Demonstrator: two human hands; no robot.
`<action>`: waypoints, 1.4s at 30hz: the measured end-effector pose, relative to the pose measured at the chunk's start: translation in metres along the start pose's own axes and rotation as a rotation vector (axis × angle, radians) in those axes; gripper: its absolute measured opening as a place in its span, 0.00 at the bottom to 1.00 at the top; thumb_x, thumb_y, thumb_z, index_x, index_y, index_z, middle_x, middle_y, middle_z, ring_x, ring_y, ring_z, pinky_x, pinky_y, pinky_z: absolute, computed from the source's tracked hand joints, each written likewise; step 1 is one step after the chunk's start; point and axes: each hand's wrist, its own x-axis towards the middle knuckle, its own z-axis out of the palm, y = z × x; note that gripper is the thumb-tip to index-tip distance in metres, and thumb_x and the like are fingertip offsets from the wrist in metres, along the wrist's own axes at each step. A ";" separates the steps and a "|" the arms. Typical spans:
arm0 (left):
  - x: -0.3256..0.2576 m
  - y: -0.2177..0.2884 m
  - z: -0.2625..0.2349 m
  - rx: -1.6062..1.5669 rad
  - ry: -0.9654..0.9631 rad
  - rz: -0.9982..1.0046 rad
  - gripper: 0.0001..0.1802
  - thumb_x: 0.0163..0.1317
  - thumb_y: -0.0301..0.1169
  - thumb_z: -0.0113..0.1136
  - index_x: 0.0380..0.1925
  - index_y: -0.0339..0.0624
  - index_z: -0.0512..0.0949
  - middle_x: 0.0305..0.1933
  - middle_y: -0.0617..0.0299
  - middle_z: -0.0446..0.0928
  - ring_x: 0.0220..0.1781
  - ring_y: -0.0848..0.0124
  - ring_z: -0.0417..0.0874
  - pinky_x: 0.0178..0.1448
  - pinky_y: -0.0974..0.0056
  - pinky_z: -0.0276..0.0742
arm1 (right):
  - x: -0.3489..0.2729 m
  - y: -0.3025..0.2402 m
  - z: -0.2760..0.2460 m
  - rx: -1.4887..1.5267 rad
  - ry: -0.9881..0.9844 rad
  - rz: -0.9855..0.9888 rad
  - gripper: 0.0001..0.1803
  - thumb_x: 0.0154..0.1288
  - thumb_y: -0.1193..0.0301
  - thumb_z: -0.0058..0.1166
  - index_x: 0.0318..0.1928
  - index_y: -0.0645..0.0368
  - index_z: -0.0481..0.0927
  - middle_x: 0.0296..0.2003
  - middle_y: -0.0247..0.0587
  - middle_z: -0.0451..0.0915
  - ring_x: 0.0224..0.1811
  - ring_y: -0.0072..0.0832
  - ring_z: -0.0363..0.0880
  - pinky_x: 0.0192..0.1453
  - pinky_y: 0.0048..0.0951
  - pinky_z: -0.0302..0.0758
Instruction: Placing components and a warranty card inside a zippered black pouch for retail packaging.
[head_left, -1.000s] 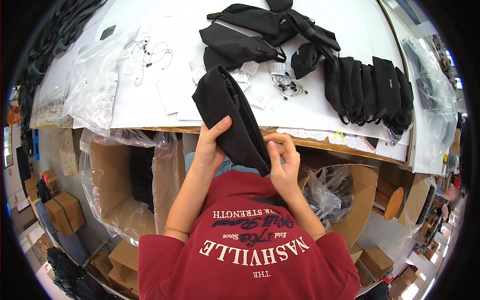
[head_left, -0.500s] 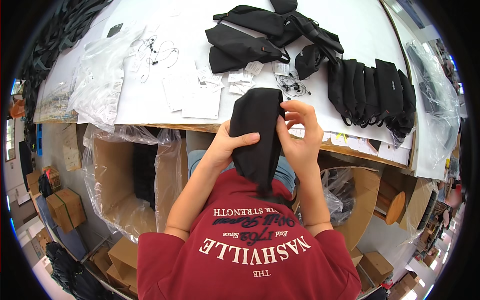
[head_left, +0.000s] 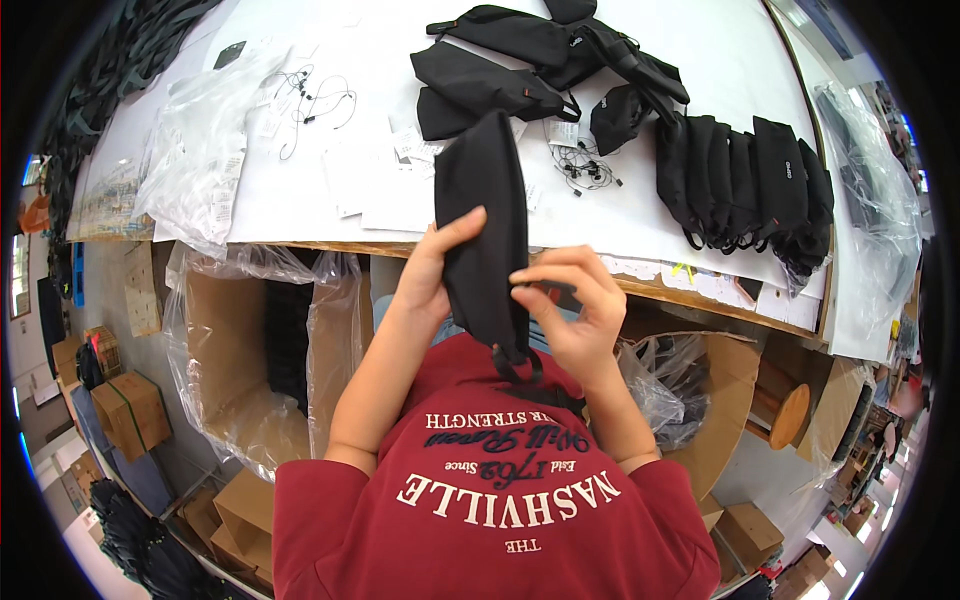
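A black fabric pouch [head_left: 482, 225] is held up lengthwise in front of my chest, over the table's near edge. My left hand [head_left: 432, 272] grips it from the left, thumb lying across its front and the other fingers hidden behind. At the pouch's right edge, the thumb and index finger of my right hand [head_left: 578, 305] are pinched together; a small dark bit shows at them, too small to name. A short loop strap [head_left: 518, 372] hangs from the pouch's lower end.
Black pouches [head_left: 490, 80] lie piled on the white table [head_left: 370, 60], with a row of more pouches [head_left: 735, 180] at right. Tag cords [head_left: 585, 168], paper tags and a clear plastic bag [head_left: 195, 150] lie there too. Below stand plastic-lined cardboard boxes [head_left: 235, 350].
The pouch has turned more upright and shifted up and left. My right hand has moved from near its top down along the right edge, and the loop strap now shows.
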 end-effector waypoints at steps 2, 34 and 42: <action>0.005 0.010 -0.005 -0.086 -0.025 0.003 0.14 0.61 0.32 0.60 0.44 0.36 0.77 0.37 0.57 0.82 0.35 0.69 0.85 0.40 0.66 0.83 | -0.007 -0.005 0.000 0.020 -0.047 0.042 0.09 0.48 0.82 0.64 0.33 0.61 0.84 0.31 0.37 0.77 0.31 0.22 0.75 0.33 0.21 0.72; 0.013 0.025 0.003 0.208 0.223 0.217 0.17 0.67 0.35 0.51 0.49 0.35 0.74 0.47 0.52 0.79 0.44 0.65 0.83 0.46 0.63 0.81 | 0.002 -0.002 -0.009 -0.208 -0.068 -0.034 0.16 0.55 0.69 0.62 0.45 0.57 0.78 0.46 0.45 0.73 0.49 0.37 0.72 0.55 0.35 0.67; -0.018 0.009 0.001 -0.035 -0.064 0.030 0.23 0.67 0.38 0.52 0.57 0.39 0.66 0.56 0.59 0.71 0.56 0.64 0.75 0.58 0.63 0.71 | 0.016 0.001 -0.008 -0.651 -0.312 -0.044 0.30 0.40 0.73 0.67 0.50 0.52 0.75 0.46 0.39 0.74 0.50 0.38 0.72 0.53 0.36 0.67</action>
